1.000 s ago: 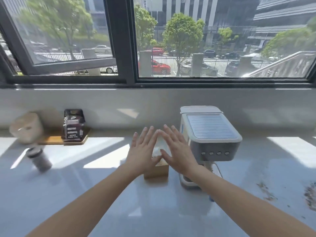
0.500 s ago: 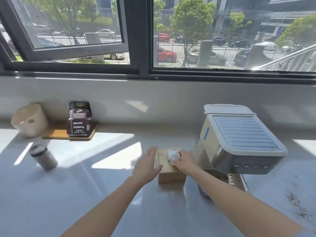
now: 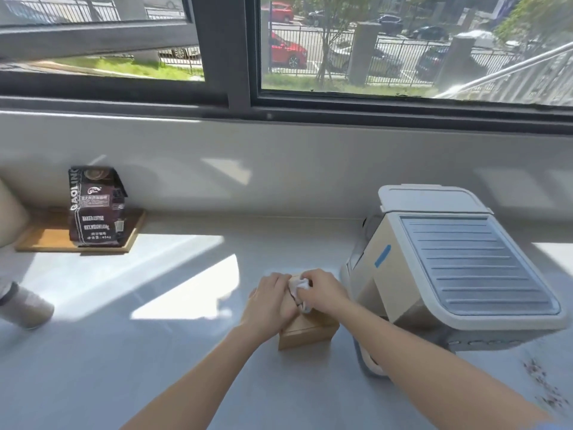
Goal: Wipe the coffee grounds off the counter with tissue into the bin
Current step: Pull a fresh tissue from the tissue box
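Right grip (image 3: 322,290) pinched the tissue (image 3: 299,287) atop the mostly hidden tissue box (image 3: 307,333) mid-bench (image 3: 124,352), left grip (image 3: 271,301) lay on it, hold unclear; coffee grounds (image 3: 545,389) blurred, cut off at the right edge.

We find a kitchen or pantry coffee corner: pale counter (image 3: 139,367) beneath a street-facing window (image 3: 387,66), bearing an espresso machine (image 3: 449,268), a coffee bag (image 3: 94,209) on a wooden tray (image 3: 40,240), and spilled coffee grounds (image 3: 542,387).

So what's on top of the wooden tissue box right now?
The left hand rests on the tissue box; the right hand pinches a white tissue there. They hide its opening.
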Demonstrator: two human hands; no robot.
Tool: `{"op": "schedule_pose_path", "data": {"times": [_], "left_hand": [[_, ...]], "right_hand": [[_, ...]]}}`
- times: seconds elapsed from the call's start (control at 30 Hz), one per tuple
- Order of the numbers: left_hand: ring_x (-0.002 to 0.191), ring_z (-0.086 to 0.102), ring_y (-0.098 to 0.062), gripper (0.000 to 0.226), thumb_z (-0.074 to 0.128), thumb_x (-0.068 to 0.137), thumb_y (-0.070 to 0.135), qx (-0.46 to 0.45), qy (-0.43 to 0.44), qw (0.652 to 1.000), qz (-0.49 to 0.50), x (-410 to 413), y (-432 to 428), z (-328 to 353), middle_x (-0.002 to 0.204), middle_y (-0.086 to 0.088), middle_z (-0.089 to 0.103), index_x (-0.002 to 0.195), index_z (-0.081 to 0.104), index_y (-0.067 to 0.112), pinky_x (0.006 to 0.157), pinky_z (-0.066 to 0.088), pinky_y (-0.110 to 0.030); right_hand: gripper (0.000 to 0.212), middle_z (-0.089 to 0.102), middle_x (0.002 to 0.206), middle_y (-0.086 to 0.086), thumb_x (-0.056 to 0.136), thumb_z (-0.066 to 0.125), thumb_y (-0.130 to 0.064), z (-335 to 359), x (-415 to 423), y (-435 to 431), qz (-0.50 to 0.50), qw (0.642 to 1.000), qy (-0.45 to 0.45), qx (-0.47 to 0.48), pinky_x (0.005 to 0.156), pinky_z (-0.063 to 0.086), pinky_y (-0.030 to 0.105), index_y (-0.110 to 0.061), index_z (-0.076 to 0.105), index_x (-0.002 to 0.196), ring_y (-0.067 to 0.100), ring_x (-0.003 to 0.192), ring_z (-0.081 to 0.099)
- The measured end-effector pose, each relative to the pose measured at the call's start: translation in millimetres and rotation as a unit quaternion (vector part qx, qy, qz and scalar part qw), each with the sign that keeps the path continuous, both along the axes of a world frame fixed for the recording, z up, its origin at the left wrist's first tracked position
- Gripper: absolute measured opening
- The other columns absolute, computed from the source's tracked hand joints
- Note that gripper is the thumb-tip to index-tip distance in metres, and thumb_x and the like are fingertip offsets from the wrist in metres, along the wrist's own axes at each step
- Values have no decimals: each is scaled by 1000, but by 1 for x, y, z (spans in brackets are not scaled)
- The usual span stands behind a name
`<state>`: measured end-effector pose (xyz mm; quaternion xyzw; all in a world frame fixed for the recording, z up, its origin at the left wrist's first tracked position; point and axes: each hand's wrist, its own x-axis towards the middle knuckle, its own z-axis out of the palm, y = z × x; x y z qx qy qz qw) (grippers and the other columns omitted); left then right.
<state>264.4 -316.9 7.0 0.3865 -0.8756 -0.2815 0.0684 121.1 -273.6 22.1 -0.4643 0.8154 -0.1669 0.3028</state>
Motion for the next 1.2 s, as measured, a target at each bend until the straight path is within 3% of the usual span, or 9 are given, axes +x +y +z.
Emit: {"op": "schedule_pose_path", "data": {"times": [0.17,0.33,0.43,0.5,0.67,0.87,1.0,1.13,1.2], "left_hand": [[119,42,-20,59,59,79,44,-4,5,1000,17,-5,0,2,125,2,46,130,41,21,99,34,-33],[121,42,-22,66,54,80,40,16,5,999,50,-4,4,-2,127,2,47,139,30,22,100,36,-37],[107,53,-18,57,53,71,33,93,95,986,97,-8,7,9,113,6,56,126,40,29,92,45,-39],[107,53,-12,53,56,71,27,164,187,961,118,-9,10,19,118,7,54,123,43,28,90,46,-34],[102,56,-4,38,49,85,6,289,297,903,114,3,15,52,116,1,58,118,46,25,74,43,-16],[107,58,-22,45,45,78,40,405,318,851,103,27,34,91,121,-6,63,119,57,23,87,47,-37],[100,65,-22,56,37,83,65,452,311,835,39,36,51,97,116,-1,68,121,59,31,81,50,-33],[101,66,-16,50,56,82,51,421,289,860,13,34,75,99,118,-1,67,126,56,27,80,53,-30],[98,67,-19,50,67,77,39,397,304,865,38,32,84,98,114,-5,69,123,57,23,79,54,-32]], "right_hand": [[21,41,56,-2,73,51,-12,1,-1,2,-17,992,-62,-112,55,27,33,-19,39,58,16,56,36],[23,43,57,-7,81,54,-14,24,4,4,-88,967,-116,-209,50,29,26,-22,43,61,11,54,38],[15,45,61,0,83,54,-14,42,6,4,-93,952,-141,-255,51,30,25,-8,51,70,12,56,39],[14,50,66,4,85,56,-14,53,7,7,-78,947,-150,-273,54,33,27,-2,55,77,13,60,43],[11,56,73,2,89,58,-15,75,11,23,-76,927,-194,-313,60,41,24,-6,62,87,11,65,50],[10,60,83,0,90,58,-7,97,20,53,-62,901,-267,-337,69,48,33,-13,62,96,15,77,57],[18,62,90,0,87,58,-4,101,27,79,-41,902,-271,-334,67,50,21,-15,63,101,11,78,58],[27,63,100,4,85,59,-1,99,28,103,-39,910,-241,-335,83,51,33,-10,60,110,19,91,60],[33,62,102,0,85,64,-7,98,26,113,-32,912,-262,-314,77,52,29,-15,57,117,18,92,60]]}}
